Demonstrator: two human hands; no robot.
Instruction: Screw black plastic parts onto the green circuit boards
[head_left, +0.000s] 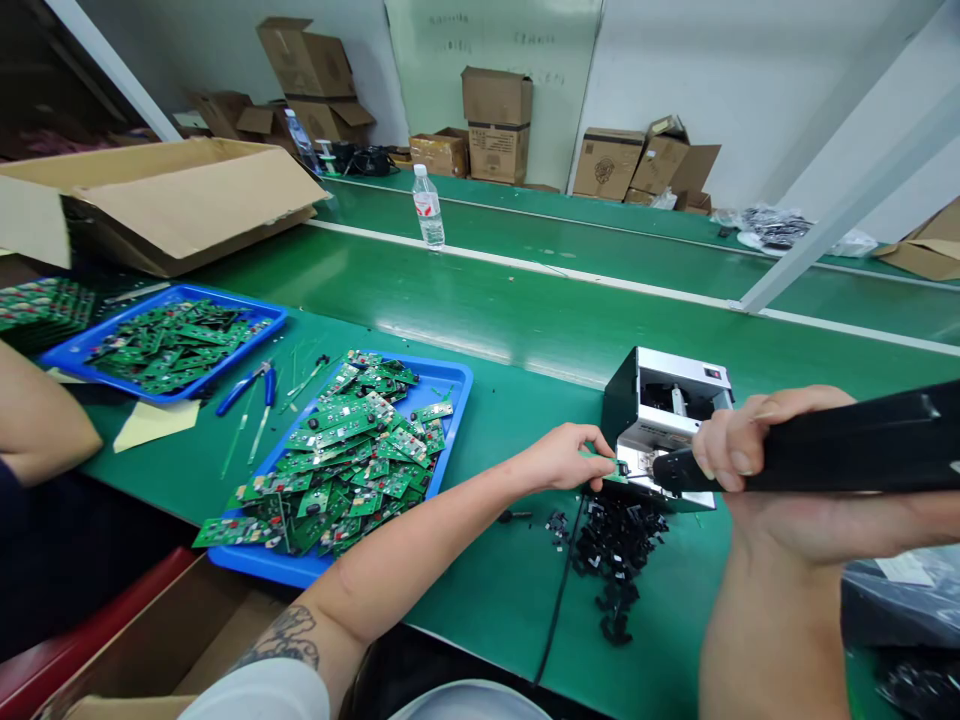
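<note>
My left hand (574,458) is closed, pinching a small green circuit board (619,470) at the front of a small silver and black machine (679,435). My right hand (739,440) wraps round a long black object (840,440), whose narrow end points at the machine's front plate; its exact kind I cannot make out. Below the machine lies a pile of small black plastic parts (619,545). Left of my forearm, a blue tray (457,395) holds a heap of green circuit boards (360,450).
A second blue tray (262,318) of boards stands at the left, near another person's arm (41,420). Blue-handled pliers (247,388) lie between the trays. A large open cardboard box (202,200) and a water bottle (428,208) stand farther back. A bag (900,600) lies at right.
</note>
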